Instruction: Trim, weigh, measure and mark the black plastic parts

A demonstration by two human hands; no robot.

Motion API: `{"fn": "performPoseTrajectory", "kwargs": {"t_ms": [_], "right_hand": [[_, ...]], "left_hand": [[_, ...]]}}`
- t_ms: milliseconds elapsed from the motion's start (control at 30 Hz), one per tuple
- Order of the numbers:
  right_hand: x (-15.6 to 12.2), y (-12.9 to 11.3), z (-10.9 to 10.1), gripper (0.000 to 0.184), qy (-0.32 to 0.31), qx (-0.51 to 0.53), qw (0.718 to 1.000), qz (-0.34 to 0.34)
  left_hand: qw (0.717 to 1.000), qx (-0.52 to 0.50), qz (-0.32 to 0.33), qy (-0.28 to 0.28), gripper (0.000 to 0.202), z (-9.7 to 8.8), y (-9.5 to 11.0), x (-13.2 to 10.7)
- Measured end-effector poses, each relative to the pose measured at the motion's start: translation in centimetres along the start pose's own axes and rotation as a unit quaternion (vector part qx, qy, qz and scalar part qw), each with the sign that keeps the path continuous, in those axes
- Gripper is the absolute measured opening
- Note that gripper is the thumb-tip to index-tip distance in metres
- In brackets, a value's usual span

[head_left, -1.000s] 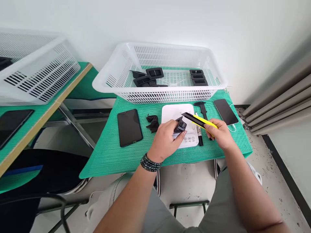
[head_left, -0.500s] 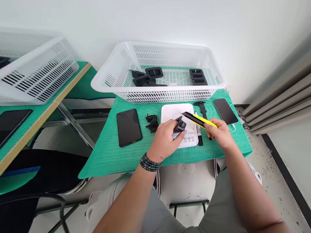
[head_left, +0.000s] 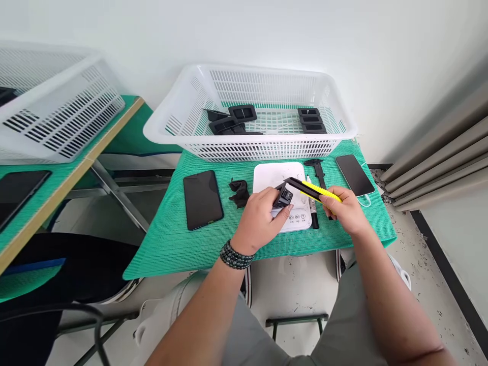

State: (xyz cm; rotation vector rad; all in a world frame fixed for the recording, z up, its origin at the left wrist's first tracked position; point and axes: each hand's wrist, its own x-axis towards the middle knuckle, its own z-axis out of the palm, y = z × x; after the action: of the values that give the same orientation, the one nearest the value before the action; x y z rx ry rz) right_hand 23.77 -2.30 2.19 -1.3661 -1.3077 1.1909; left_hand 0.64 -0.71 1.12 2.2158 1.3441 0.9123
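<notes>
My left hand (head_left: 263, 216) is closed round a small black plastic part (head_left: 282, 196), held tilted above a white digital scale (head_left: 280, 173). In my right hand (head_left: 343, 207) is a yellow-and-black utility knife (head_left: 314, 190), gripped by its handle and pointing left. The blade end meets or overlaps the upper edge of the black part; whether it touches I cannot tell. Much of the part is hidden by my left fingers. A crumpled black scrap (head_left: 239, 193) lies just left of the scale. To the right of it are a marker (head_left: 314, 216) and a black caliper (head_left: 318, 172).
A white basket (head_left: 263, 140) holding several black frame-shaped parts (head_left: 243, 113) stands at the back. A black tablet (head_left: 203, 200) lies left, a phone (head_left: 354, 174) with a white cable right. At far left, another table (head_left: 95, 145) carries a basket; a person's dark-clad leg (head_left: 84, 264) shows below.
The knife has moved slightly left, bringing its blade end to the black part's upper edge. My left hand has hardly moved.
</notes>
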Motion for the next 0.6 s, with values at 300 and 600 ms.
{"fn": "performPoseTrajectory", "kwargs": {"t_ms": [300, 600], "right_hand": [[-0.05, 0.12, -0.11, 0.036, 0.004, -0.013, 1.000, 0.001], [0.03, 0.36, 0.03, 0.036, -0.003, -0.011, 1.000, 0.008]], "left_hand": [[1.000, 0.012, -0.006, -0.002, 0.025, -0.05, 0.10, 0.00], [1.000, 0.006, -0.007, -0.003, 0.023, -0.03, 0.17, 0.01]]}}
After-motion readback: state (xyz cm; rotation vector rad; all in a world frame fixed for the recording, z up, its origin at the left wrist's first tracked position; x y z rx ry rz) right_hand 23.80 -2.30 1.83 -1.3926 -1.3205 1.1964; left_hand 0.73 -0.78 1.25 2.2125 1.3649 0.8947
